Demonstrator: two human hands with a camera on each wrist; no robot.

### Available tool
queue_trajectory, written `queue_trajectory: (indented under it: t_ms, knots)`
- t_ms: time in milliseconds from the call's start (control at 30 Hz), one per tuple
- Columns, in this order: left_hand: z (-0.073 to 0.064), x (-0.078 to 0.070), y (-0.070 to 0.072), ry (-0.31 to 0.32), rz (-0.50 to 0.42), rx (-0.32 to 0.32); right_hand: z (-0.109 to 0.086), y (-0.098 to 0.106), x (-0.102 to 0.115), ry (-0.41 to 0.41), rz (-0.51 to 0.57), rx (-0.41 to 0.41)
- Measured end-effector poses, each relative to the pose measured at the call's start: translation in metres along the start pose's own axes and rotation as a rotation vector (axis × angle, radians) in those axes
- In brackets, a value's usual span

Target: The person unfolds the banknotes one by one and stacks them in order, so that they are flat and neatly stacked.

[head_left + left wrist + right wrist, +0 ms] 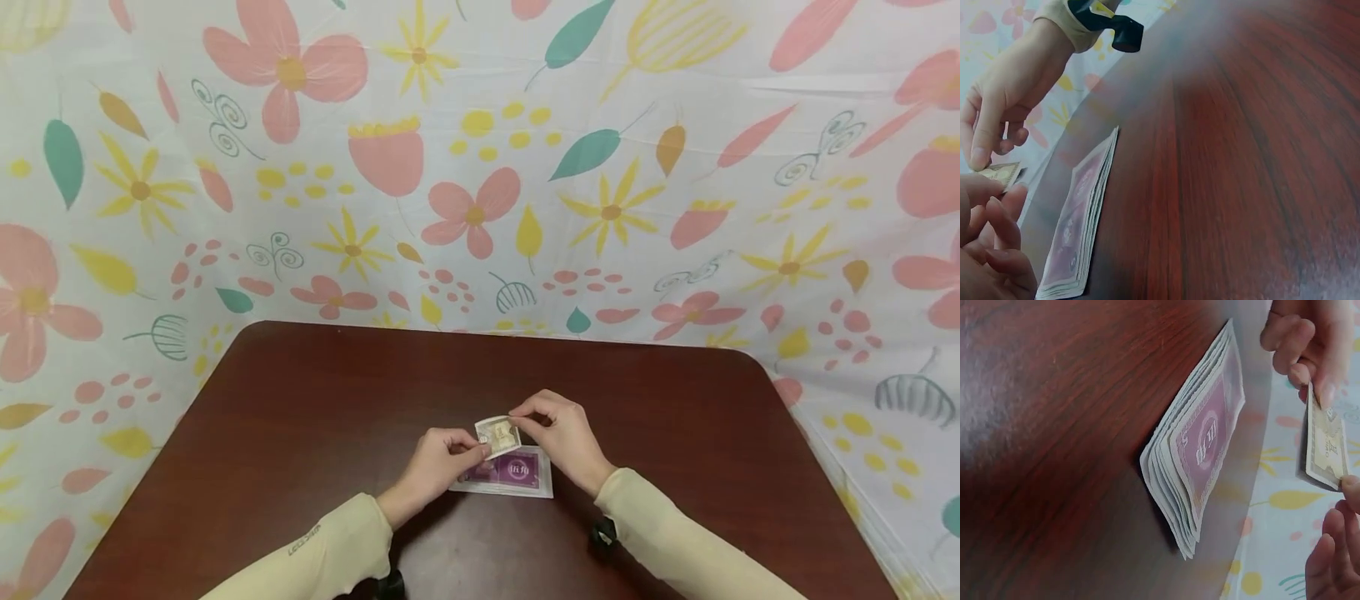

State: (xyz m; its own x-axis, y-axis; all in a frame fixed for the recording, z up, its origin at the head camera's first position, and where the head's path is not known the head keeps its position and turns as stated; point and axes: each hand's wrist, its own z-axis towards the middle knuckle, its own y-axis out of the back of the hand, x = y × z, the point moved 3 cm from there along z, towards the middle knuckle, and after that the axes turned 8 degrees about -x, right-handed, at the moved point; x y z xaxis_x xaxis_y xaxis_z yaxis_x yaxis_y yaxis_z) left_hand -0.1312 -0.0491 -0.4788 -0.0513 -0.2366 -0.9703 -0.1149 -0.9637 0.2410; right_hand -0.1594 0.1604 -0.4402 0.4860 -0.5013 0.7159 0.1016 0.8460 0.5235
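A small yellowish-brown banknote [498, 437] is held up off the table between both hands, tilted. My left hand [438, 461] pinches its lower left corner between thumb and fingers. With thumb and forefinger, my right hand [566, 437] pinches the upper right corner. Whether it is a single note or several together I cannot tell. Just below lies a pile of larger purple banknotes [529, 472], the top one bearing Chinese characters. Seen from the right wrist, that pile [1207, 447] has several layers with slightly fanned edges, and neither hand touches it.
The dark reddish-brown table [337, 400] has rounded far corners. Behind and beside it hangs a white cloth [465, 275] printed with flowers and leaves. A black wrist-worn device [603, 533] sits under the right sleeve.
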Motion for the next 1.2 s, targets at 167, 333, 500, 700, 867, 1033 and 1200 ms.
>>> queue_trajectory:
  t_ms: [167, 333, 500, 700, 867, 1033, 1200]
  knots:
    - [-0.003, 0.004, -0.002, 0.068, -0.066, 0.021, -0.004, -0.001, 0.007, 0.125, -0.094, -0.026]
    - [-0.003, 0.001, -0.003, 0.118, -0.133, 0.023, -0.005, 0.001, 0.012, 0.180, -0.148, -0.045]
    - [-0.003, 0.000, -0.004, 0.185, -0.168, 0.032, -0.005, 0.000, 0.011, 0.231, -0.178, -0.034]
    - [-0.005, 0.000, -0.006, 0.253, -0.196, 0.051, -0.007, -0.001, 0.009, 0.288, -0.216, -0.047]
    - [-0.005, -0.002, -0.007, 0.306, -0.223, 0.060, -0.007, -0.003, 0.007, 0.338, -0.260, -0.039]
    - [-0.001, -0.005, -0.008, 0.328, -0.242, 0.073, -0.006, -0.003, 0.007, 0.383, -0.321, -0.025]
    - [0.006, -0.003, -0.010, 0.293, -0.217, 0.060, -0.002, -0.001, 0.007, 0.496, -0.384, -0.015]
